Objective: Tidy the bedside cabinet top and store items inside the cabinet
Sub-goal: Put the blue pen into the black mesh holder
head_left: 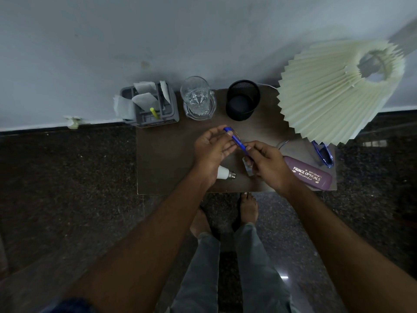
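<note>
Over the middle of the brown cabinet top [162, 152] both hands meet on a blue pen [235, 140]. My right hand [268, 164] pinches the pen's near end, and a small shiny wrapper shows under its fingers. My left hand [211, 152] cups the pen's far end with fingers loosely apart. A white light bulb [225, 172] lies on the top beside my left wrist. A purple spectacle case [308, 173] lies at the front right, with blue glasses [323, 153] behind it.
Along the back stand a grey organiser [151, 107] holding papers and a yellow marker, a clear glass jug [198, 98] and a black mesh pen cup [242, 100]. A pleated cream lampshade [338, 91] overhangs the right side. Dark speckled floor surrounds the cabinet; my bare feet stand at its front.
</note>
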A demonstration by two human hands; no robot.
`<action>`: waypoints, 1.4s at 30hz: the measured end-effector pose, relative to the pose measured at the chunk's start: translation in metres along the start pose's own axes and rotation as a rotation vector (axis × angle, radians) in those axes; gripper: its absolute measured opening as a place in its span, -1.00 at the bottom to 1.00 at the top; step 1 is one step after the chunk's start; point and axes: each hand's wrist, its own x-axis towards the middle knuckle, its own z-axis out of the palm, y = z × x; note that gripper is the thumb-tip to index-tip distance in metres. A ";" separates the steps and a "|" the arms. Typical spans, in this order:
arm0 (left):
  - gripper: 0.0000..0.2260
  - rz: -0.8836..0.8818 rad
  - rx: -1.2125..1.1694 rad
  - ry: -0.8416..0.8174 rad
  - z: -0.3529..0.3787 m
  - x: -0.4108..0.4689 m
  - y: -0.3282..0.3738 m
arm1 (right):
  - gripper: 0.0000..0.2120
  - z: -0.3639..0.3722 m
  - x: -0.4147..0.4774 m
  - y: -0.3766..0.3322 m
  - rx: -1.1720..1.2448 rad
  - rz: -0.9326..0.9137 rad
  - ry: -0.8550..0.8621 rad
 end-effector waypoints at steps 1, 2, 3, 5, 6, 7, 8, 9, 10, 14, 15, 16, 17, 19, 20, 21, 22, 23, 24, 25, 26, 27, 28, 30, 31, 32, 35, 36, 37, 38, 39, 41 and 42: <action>-0.76 0.003 0.016 0.001 0.000 0.000 0.000 | -0.74 0.001 0.000 -0.002 0.002 0.011 0.003; -0.75 0.008 0.038 0.004 0.000 0.001 0.000 | -0.75 0.001 -0.001 -0.004 0.004 0.024 0.003; -0.76 0.015 0.064 0.004 0.000 0.001 0.000 | -0.76 0.001 -0.001 -0.006 0.009 0.036 -0.001; -0.78 0.033 0.110 -0.013 0.000 0.000 -0.001 | -0.76 0.001 -0.003 -0.009 0.016 0.055 -0.017; -0.78 0.040 0.132 -0.033 -0.001 0.000 -0.001 | -0.75 0.001 -0.004 -0.010 0.012 0.060 -0.021; -0.77 0.044 0.156 -0.060 0.000 -0.001 -0.002 | -0.73 0.001 -0.004 -0.012 0.010 0.062 -0.021; -0.76 0.044 0.181 -0.085 0.000 -0.003 -0.003 | -0.71 0.001 -0.004 -0.014 0.016 0.064 -0.019; -0.75 0.041 0.201 -0.106 0.000 -0.004 -0.003 | -0.67 0.002 -0.003 -0.016 0.033 0.070 -0.018; -0.76 0.038 0.211 -0.124 0.000 -0.005 -0.004 | -0.64 0.001 -0.002 -0.017 0.061 0.079 -0.019; -0.82 0.051 0.172 -0.198 -0.003 -0.008 0.000 | -0.49 -0.001 0.003 -0.020 0.175 0.136 -0.098; -0.82 0.060 0.168 -0.215 -0.003 -0.008 0.001 | -0.45 -0.002 0.003 -0.021 0.218 0.164 -0.152; -0.83 0.073 0.174 -0.233 -0.004 -0.008 0.004 | -0.41 -0.002 0.004 -0.021 0.267 0.199 -0.212; -0.83 0.087 0.187 -0.255 -0.005 -0.009 0.006 | -0.36 -0.003 0.004 -0.022 0.313 0.236 -0.270; -0.84 0.112 0.225 -0.318 -0.005 -0.009 0.010 | -0.26 -0.003 0.005 -0.024 0.365 0.300 -0.366; -0.83 0.120 0.242 -0.347 -0.005 -0.010 0.011 | -0.23 -0.003 0.004 -0.025 0.377 0.318 -0.406; -0.83 0.123 0.256 -0.368 -0.004 -0.010 0.013 | -0.21 -0.003 0.004 -0.026 0.384 0.326 -0.440; -0.82 0.123 0.267 -0.383 -0.003 -0.010 0.015 | -0.19 -0.003 0.004 -0.027 0.389 0.326 -0.467; -0.82 0.122 0.274 -0.394 -0.002 -0.011 0.016 | -0.18 -0.002 0.005 -0.028 0.392 0.320 -0.490; -0.82 0.120 0.281 -0.401 -0.001 -0.011 0.018 | -0.17 -0.001 0.005 -0.029 0.394 0.312 -0.508; -0.82 0.118 0.287 -0.407 0.000 -0.011 0.019 | -0.17 0.000 0.006 -0.030 0.395 0.302 -0.523; -0.82 0.116 0.293 -0.412 0.001 -0.012 0.021 | -0.17 0.001 0.006 -0.031 0.398 0.293 -0.535; -0.82 0.115 0.295 -0.418 0.002 -0.012 0.022 | -0.18 0.001 0.006 -0.031 0.402 0.289 -0.542; -0.82 0.115 0.295 -0.422 0.002 -0.012 0.022 | -0.19 0.001 0.007 -0.032 0.407 0.290 -0.546; -0.82 0.114 0.290 -0.423 0.002 -0.012 0.023 | -0.22 0.000 0.007 -0.032 0.408 0.296 -0.542; -0.82 0.114 0.289 -0.423 0.001 -0.013 0.023 | -0.24 0.000 0.007 -0.031 0.403 0.302 -0.535; -0.82 0.116 0.293 -0.421 0.001 -0.013 0.022 | -0.25 0.000 0.007 -0.031 0.398 0.309 -0.525; -0.80 0.121 0.326 -0.399 0.001 -0.015 0.022 | -0.28 0.001 0.007 -0.029 0.395 0.323 -0.484; -0.81 0.122 0.334 -0.393 0.001 -0.015 0.022 | -0.29 0.001 0.007 -0.028 0.395 0.323 -0.471; -0.83 0.123 0.337 -0.390 0.002 -0.015 0.022 | -0.29 0.001 0.007 -0.027 0.396 0.323 -0.464; -0.85 0.123 0.338 -0.387 0.002 -0.016 0.023 | -0.29 0.002 0.008 -0.027 0.398 0.320 -0.462; -0.87 0.124 0.338 -0.383 0.003 -0.016 0.024 | -0.28 0.002 0.008 -0.028 0.399 0.313 -0.461; -0.87 0.135 0.330 -0.365 0.003 -0.015 0.027 | -0.24 0.003 0.011 -0.029 0.380 0.281 -0.431; -0.85 0.140 0.317 -0.358 0.004 -0.014 0.028 | -0.24 0.004 0.012 -0.030 0.362 0.256 -0.400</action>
